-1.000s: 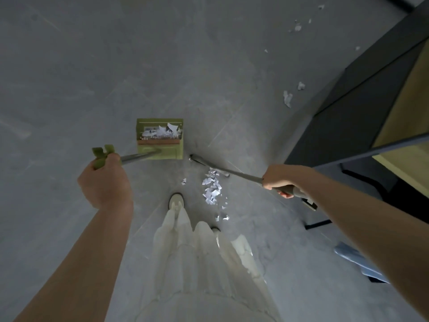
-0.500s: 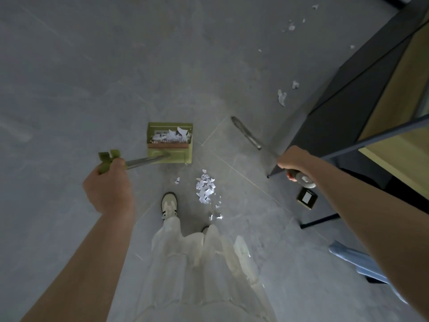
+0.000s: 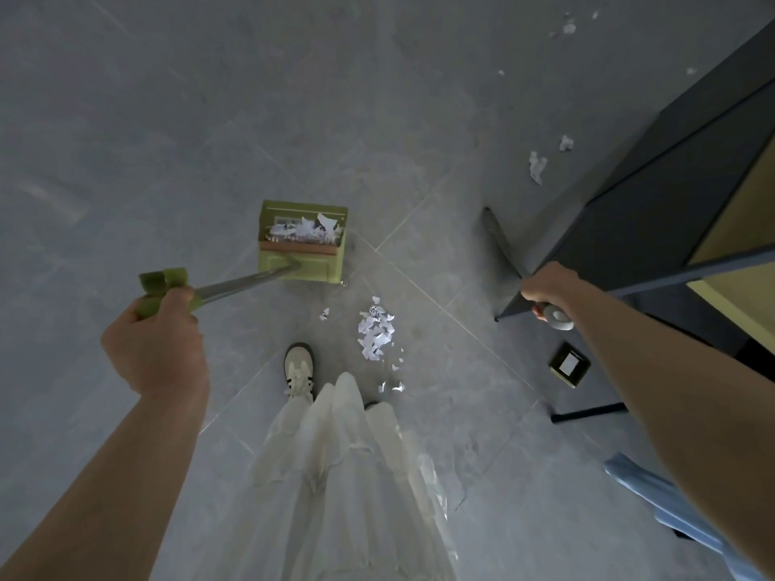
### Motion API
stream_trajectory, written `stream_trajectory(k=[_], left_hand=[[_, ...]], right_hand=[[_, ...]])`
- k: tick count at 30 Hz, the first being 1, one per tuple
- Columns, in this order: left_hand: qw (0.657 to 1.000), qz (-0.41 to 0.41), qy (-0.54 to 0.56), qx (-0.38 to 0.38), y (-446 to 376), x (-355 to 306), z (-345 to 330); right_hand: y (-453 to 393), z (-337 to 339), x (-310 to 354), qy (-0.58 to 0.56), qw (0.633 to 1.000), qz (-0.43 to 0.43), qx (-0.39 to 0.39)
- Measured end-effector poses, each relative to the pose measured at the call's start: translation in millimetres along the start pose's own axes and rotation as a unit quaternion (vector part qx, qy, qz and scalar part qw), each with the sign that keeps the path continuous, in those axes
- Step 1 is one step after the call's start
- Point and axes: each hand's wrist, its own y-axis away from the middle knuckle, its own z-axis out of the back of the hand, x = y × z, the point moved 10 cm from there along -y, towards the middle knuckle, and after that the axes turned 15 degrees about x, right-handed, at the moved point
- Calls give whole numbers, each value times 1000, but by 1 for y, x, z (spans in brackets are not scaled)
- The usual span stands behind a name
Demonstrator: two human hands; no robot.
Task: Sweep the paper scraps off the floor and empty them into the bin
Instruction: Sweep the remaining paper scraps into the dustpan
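While L hand (image 3: pixel 155 341) holds dustpan (image 3: pixel 302 245), R hand (image 3: pixel 545 287) grips broom (image 3: pixel 501 241).

The floor (image 3: pixel 293 98) consists of large grey stone-look tiles with thin diagonal joints under dim, even light, and a dark cabinet (image 3: pixel 654 211) with a yellow inner panel (image 3: pixel 742 220) stands at the right edge, a small square floor socket (image 3: pixel 569 364) lying near its base.

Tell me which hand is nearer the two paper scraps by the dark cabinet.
Right. The right hand, gripping the broom handle, sits just below the two scraps. The left hand, holding the green dustpan, is far across the floor.
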Motion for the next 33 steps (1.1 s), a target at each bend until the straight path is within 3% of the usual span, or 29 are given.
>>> stream_trajectory(k=[9,17,25,33], left_hand=[[998,10,-52,-31,4,-10,24],[995,33,-93,-29,2,0,57],[993,36,-107,-22,-1,10,109],[993,22,-120,-9,-7,24,149]], right_hand=[[40,-58,29,119,990,62,39],[86,-146,38,153,979,92,94],[110,-192,45,276,955,107,34],[127,-224,79,380,916,129,22]])
